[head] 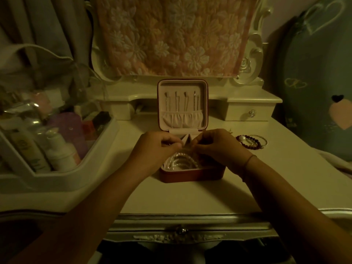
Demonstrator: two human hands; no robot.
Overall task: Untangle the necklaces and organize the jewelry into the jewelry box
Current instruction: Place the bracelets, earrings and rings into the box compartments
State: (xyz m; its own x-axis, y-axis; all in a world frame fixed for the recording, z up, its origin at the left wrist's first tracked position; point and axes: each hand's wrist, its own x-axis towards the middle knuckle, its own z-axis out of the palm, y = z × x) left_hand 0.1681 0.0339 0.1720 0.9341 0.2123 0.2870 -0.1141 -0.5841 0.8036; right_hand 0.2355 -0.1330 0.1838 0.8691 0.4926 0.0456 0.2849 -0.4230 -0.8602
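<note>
A red jewelry box (pixel 192 175) stands open in the middle of the dressing table, its lid (pixel 182 86) upright with several thin necklaces hanging from hooks inside. A clear beaded bracelet (pixel 181 161) lies in the front compartment. My left hand (pixel 154 151) and my right hand (pixel 221 147) hover over the box, fingertips almost meeting. Both pinch something small and thin between them; the dim light hides what it is, likely a fine chain.
Dark beaded bracelets and a pearl (pixel 251 141) lie on the table right of the box. A white organizer tray (pixel 62 168) with bottles and tubes fills the left side. A small drawer unit (pixel 249 111) sits at the back right. The table's front edge (pixel 181 216) has a drawer knob.
</note>
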